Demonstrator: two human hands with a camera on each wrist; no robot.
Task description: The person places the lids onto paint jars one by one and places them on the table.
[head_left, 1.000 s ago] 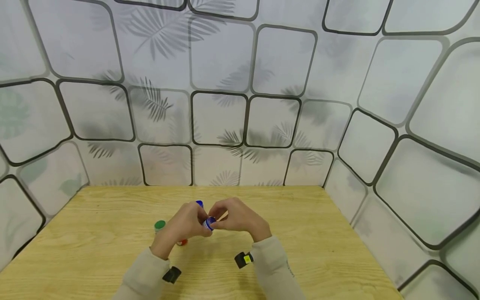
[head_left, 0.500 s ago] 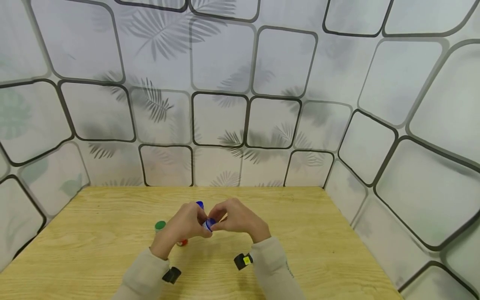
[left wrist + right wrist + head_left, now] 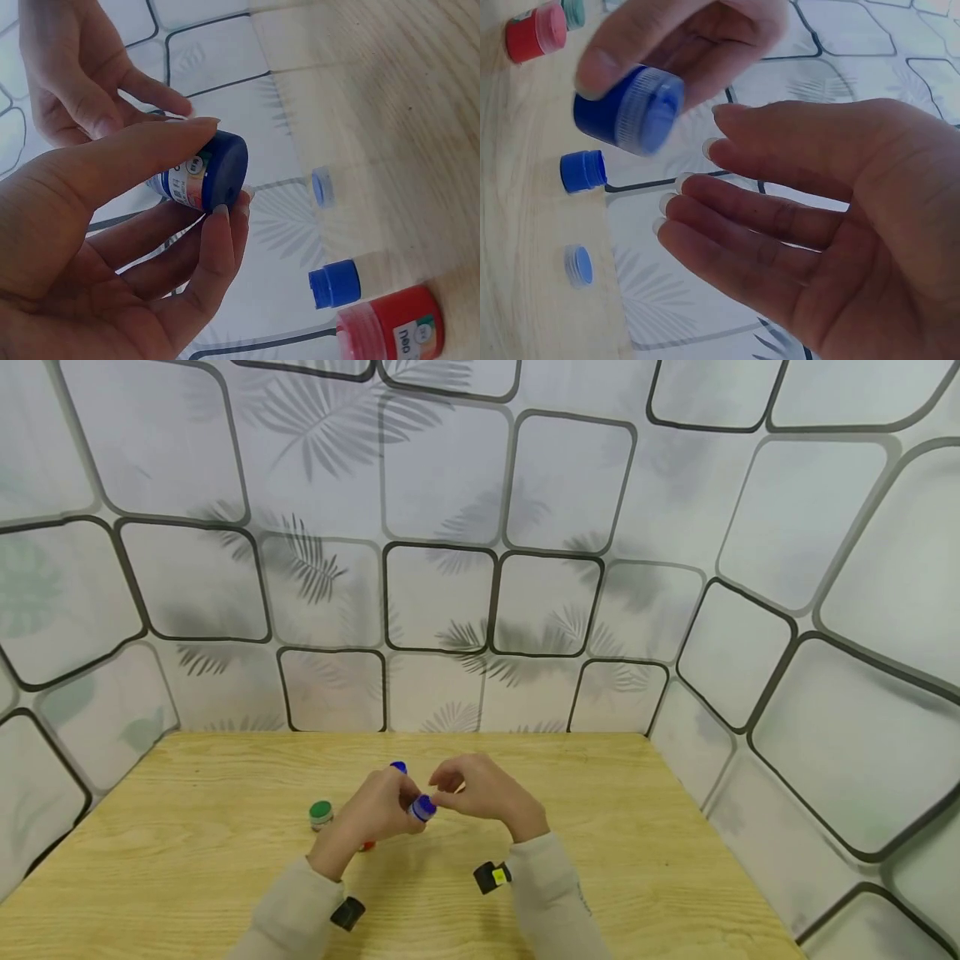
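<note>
My left hand (image 3: 382,806) grips a blue paint jar (image 3: 225,169) between thumb and fingers, above the table. The jar is tilted. Its clear ridged lid (image 3: 646,112) is on it and faces my right hand (image 3: 480,789). In the right wrist view that hand's fingers are loosely bent and apart from the lid, with nothing between them. On the table beyond the hands lie a small blue pot (image 3: 337,283), its mouth facing sideways, and a loose clear lid (image 3: 577,265). Near the left forearm are a red paint jar (image 3: 397,326) and a green-topped jar (image 3: 321,814).
The wooden table (image 3: 637,860) reaches back to a patterned curtain (image 3: 438,602), which also rises on both sides. Each wrist carries a small black camera mount (image 3: 491,877). My left hand partly hides the red jar in the head view.
My right hand has come off the jar's lid and shifted slightly right. The left hand has edged right, still gripping the jar, and more of the green-topped jar shows.
</note>
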